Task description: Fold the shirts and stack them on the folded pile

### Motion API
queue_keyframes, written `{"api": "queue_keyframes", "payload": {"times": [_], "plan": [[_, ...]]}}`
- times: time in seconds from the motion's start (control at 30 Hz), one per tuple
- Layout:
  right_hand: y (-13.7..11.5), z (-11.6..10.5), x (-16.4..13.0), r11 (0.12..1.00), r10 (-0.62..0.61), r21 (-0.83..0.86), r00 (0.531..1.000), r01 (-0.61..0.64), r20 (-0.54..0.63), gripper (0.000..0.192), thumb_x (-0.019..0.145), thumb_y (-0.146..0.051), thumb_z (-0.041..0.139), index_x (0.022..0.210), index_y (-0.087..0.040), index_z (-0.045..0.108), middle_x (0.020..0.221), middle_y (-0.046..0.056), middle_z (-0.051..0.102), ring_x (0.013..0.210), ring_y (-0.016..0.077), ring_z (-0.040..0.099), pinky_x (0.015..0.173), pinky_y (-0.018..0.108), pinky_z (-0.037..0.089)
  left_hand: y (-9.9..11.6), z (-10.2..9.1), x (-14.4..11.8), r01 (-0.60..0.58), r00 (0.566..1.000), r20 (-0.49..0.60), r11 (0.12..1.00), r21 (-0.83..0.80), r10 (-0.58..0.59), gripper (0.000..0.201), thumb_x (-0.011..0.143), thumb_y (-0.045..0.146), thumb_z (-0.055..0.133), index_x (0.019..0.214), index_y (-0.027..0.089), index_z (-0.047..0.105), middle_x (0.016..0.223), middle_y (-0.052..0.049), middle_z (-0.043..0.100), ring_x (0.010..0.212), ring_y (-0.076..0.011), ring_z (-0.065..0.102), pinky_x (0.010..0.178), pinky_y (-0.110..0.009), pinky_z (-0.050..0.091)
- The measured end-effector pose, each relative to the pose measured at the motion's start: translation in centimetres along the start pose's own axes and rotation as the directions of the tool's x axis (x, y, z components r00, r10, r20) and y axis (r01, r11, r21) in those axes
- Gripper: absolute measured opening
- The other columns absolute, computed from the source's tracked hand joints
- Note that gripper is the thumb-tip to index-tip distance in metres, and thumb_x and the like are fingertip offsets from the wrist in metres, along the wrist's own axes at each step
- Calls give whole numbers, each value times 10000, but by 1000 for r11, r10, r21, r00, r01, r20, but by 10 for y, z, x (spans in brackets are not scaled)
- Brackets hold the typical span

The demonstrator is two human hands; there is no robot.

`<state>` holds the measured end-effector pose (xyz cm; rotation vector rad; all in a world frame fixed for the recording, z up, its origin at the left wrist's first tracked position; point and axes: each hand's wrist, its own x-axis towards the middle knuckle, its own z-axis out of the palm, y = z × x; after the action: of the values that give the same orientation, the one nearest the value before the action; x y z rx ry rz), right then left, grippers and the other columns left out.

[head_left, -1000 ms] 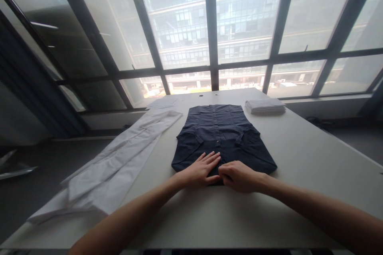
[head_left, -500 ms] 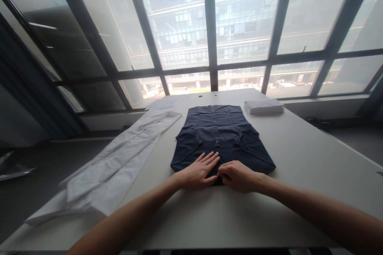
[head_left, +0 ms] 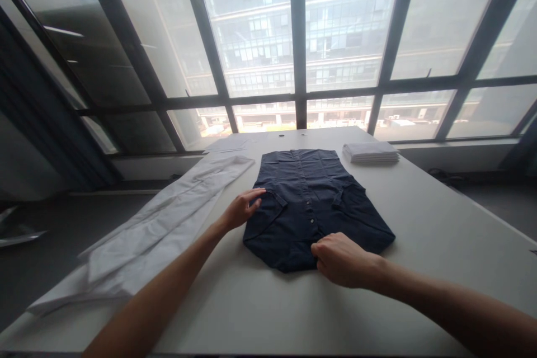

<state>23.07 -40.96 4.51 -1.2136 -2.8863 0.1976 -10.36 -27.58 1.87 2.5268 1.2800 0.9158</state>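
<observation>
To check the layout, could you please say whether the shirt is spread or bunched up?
Spread: the shirt lies broad and mostly flat on the table, with buttons showing down its middle.

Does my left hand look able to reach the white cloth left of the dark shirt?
Probably yes: your left hand, at the edge of the dark shirt, seems to hold nothing, and nothing visible blocks the white cloth.
</observation>
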Motion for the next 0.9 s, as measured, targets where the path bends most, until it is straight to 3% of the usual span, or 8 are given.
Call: {"api": "queue_keyframes", "payload": {"times": [0.1, 0.2, 0.33, 0.43, 0.67, 0.83, 0.9], "plan": [[-2, -6, -14, 999, 21, -41, 999, -19, 33, 182, 832, -139, 531, 737, -179, 682, 784, 103, 764, 730, 219, 726, 592, 283, 353, -33, 1, -2, 66, 994, -90, 998, 17, -64, 372, 934, 337, 502, 1202, 195, 716, 1243, -92, 726, 1194, -267, 662, 1079, -431, 494], [-2, -5, -31, 995, 61, -81, 998, -59, 20, 215, 841, -131, 526, 695, -179, 676, 741, 98, 757, 673, 213, 722, 549, 295, 305, -51, 4, -2, 110, 989, -100, 993, 39, -106, 357, 904, 324, 501, 1148, 186, 722, 1183, -93, 745, 1135, -266, 686, 1039, -424, 515], [5, 1, -56, 980, 155, -121, 988, -157, -28, 297, 911, -159, 519, 660, -185, 675, 711, 88, 749, 673, 221, 728, 552, 297, 305, -57, 8, 2, 126, 987, -104, 990, 70, -119, 362, 902, 329, 486, 1129, 173, 721, 1171, -104, 746, 1122, -265, 689, 1039, -413, 509], [19, 7, -80, 943, 294, -139, 952, -304, -87, 387, 992, -246, 490, 670, -193, 699, 711, 93, 749, 691, 244, 736, 576, 297, 344, -55, 8, 4, 108, 989, -106, 990, 92, -99, 356, 905, 323, 477, 1126, 180, 717, 1161, -98, 747, 1119, -257, 687, 1048, -403, 503], [88, 34, -143, 757, 586, -224, 789, -614, -185, 384, 1018, -352, 451, 817, -182, 731, 829, 140, 745, 819, 334, 737, 623, 359, 464, -60, 8, 20, 116, 987, -129, 982, 152, -96, 361, 893, 308, 455, 1105, 166, 710, 1156, -111, 741, 1108, -262, 688, 1044, -411, 509], [158, 43, -173, 574, 760, -163, 596, -802, -260, 430, 1010, -412, 413, 848, -158, 719, 959, 181, 729, 929, 362, 710, 717, 445, 518, -69, 13, 46, 139, 985, -129, 967, 213, -113, 364, 847, 296, 457, 1077, 177, 712, 1140, -106, 748, 1095, -264, 691, 1035, -403, 516], [179, 44, -182, 537, 786, -151, 557, -830, -266, 426, 1009, -396, 404, 859, -149, 717, 986, 186, 721, 970, 354, 697, 761, 450, 521, -73, 15, 58, 131, 987, -118, 963, 235, -106, 370, 840, 311, 453, 1064, 177, 714, 1132, -110, 751, 1093, -270, 691, 1032, -404, 517]]}}
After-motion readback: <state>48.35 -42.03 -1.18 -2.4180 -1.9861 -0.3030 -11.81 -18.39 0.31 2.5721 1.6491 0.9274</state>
